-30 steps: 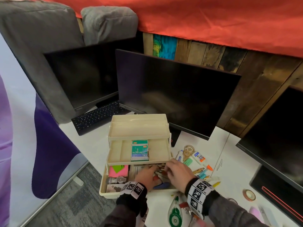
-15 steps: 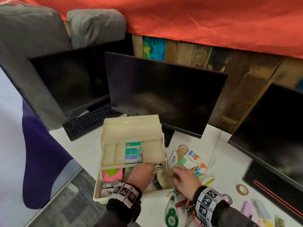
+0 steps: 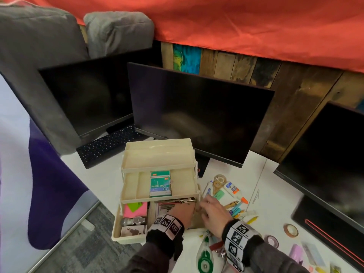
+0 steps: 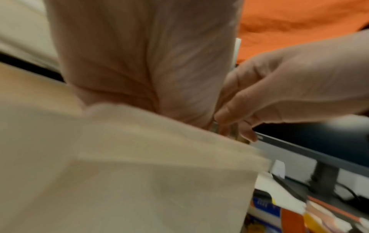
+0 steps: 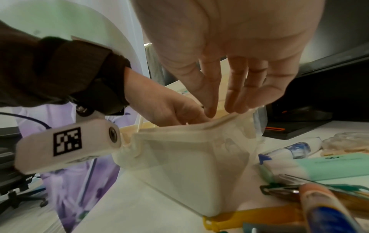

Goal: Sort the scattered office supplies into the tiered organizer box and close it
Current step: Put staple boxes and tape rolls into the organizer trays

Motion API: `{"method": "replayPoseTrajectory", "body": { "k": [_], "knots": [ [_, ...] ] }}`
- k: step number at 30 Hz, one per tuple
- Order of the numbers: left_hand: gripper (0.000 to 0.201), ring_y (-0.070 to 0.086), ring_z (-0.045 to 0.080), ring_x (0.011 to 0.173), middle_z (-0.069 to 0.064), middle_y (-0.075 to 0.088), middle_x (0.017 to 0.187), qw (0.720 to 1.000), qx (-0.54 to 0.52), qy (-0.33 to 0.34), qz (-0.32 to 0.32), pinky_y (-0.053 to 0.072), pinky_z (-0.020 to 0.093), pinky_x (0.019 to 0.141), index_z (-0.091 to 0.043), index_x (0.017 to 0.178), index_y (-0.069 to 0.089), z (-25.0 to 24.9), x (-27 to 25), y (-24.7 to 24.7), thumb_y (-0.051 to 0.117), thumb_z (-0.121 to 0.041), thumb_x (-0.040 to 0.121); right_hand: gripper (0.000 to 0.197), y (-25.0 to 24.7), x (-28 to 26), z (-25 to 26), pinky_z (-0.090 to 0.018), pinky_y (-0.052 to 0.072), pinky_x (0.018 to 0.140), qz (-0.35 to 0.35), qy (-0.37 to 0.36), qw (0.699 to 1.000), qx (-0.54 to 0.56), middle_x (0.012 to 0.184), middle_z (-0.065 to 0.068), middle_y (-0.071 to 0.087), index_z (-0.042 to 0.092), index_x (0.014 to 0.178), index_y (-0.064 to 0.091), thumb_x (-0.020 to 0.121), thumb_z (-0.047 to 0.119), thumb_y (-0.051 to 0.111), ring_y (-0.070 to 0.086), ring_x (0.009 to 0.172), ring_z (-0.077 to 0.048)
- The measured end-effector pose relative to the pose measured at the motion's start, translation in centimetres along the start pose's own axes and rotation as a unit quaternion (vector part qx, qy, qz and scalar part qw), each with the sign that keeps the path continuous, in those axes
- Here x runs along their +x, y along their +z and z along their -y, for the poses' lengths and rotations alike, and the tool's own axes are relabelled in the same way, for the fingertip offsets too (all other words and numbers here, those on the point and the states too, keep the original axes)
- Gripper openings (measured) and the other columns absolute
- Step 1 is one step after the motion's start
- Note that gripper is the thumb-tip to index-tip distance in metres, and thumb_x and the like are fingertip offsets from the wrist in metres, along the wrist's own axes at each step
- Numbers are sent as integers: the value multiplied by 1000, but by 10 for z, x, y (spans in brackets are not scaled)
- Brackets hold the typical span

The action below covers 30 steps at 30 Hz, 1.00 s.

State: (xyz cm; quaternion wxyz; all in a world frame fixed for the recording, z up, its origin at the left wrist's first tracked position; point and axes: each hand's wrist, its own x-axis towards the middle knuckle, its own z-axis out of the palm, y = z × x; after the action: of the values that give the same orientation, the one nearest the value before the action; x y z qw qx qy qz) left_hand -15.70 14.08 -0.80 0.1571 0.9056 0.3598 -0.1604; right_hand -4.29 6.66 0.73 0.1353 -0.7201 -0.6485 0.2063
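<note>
the tiered organizer box [image 3: 157,186] stands open on the worktop [image 3: 102,174], light, stiff plastic best held by its rim. the left hand [image 3: 182,211] reaches into the bottom tray, grip hidden; the right hand [image 3: 213,210] hovers at the rim, fingers [image 5: 235,88] loosely apart, holding nothing

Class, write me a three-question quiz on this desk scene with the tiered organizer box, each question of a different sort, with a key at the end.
1. True or false: the green staple box lies in the organizer box's middle tier.
2. Multiple choice: where is the left hand? A) on the keyboard B) inside the bottom tier C) on the glue bottle
3. Fill in: the pink sticky notes sit in the bottom tier's ___ compartment, left or right as the head view shows it.

Key
1. True.
2. B. The right hand is at that tier's right edge, fingers fairly straight.
3. Left. The glue bottle lies outside on the desk.
</note>
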Motion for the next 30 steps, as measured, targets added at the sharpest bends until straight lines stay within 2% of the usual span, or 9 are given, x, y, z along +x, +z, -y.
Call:
{"method": "replayPoseTrajectory", "body": {
  "k": [4, 7, 9, 13, 16, 20, 23, 26, 30],
  "knots": [
    [35, 57, 23, 115, 7, 62, 125, 993, -117, -24, -4, 45, 32, 100, -13, 121, 59, 20, 4, 14, 41, -2, 93, 27, 2, 2, 2, -25, 37, 93, -4, -10, 999, -51, 119, 0, 46, 16, 112, 57, 89, 11, 43, 39, 114, -17],
    [26, 61, 17, 109, -1, 66, 114, 980, -163, -94, -67, 47, 29, 97, -20, 108, 67, 44, 2, 24, 48, -12, 93, 30, 4, 4, 5, -31, 38, 94, 11, -41, 993, -108, 121, -2, 51, 13, 116, 56, 89, 10, 42, 39, 116, -21],
    [18, 62, 20, 105, 2, 66, 110, 976, -139, -130, -107, 49, 30, 92, -16, 103, 64, 55, -1, 29, 50, -18, 93, 34, 5, 5, 9, -35, 35, 96, 45, -71, 985, -151, 122, -4, 52, 12, 119, 55, 87, 6, 43, 39, 117, -23],
    [34, 51, 24, 120, 9, 52, 128, 976, -88, -168, -106, 42, 32, 102, -11, 125, 47, 64, -3, 40, 51, -19, 93, 37, 13, 12, 21, -42, 25, 102, 109, -105, 959, -238, 128, -7, 51, 11, 120, 54, 85, 6, 44, 37, 120, -24],
    [29, 56, 22, 114, 5, 60, 123, 979, -96, -146, -105, 44, 32, 99, -17, 120, 53, 64, 4, 38, 50, -31, 94, 35, 17, 17, 26, -45, 23, 102, 130, -101, 951, -261, 127, -10, 51, 8, 117, 55, 84, 8, 43, 37, 121, -27],
    [22, 61, 19, 108, 2, 65, 115, 978, -149, -115, -86, 46, 29, 94, -22, 113, 58, 57, 12, 37, 55, -24, 91, 39, 18, 11, 24, -42, 23, 101, 103, -95, 963, -229, 130, -6, 48, 14, 121, 54, 85, 7, 41, 35, 123, -26],
    [23, 62, 21, 103, 2, 66, 113, 983, -155, -76, -64, 47, 30, 90, -23, 111, 58, 46, 17, 35, 59, -28, 88, 41, 12, 1, 16, -40, 23, 99, 88, -81, 972, -201, 130, -4, 47, 15, 122, 54, 85, 5, 40, 32, 125, -23],
    [25, 62, 23, 99, 2, 66, 109, 984, -154, -69, -56, 49, 33, 88, -23, 109, 58, 37, 22, 30, 60, -33, 86, 39, 3, -9, 9, -36, 24, 99, 63, -61, 983, -162, 128, 0, 47, 19, 121, 54, 86, 8, 40, 33, 123, -20],
    [28, 63, 22, 101, 1, 66, 109, 983, -166, -62, -50, 51, 37, 89, -25, 115, 54, 34, 24, 28, 56, -22, 88, 40, -5, -20, 2, -30, 23, 97, 22, -39, 994, -101, 132, 9, 45, 26, 122, 54, 89, 11, 38, 33, 123, -14]
  ]
}}
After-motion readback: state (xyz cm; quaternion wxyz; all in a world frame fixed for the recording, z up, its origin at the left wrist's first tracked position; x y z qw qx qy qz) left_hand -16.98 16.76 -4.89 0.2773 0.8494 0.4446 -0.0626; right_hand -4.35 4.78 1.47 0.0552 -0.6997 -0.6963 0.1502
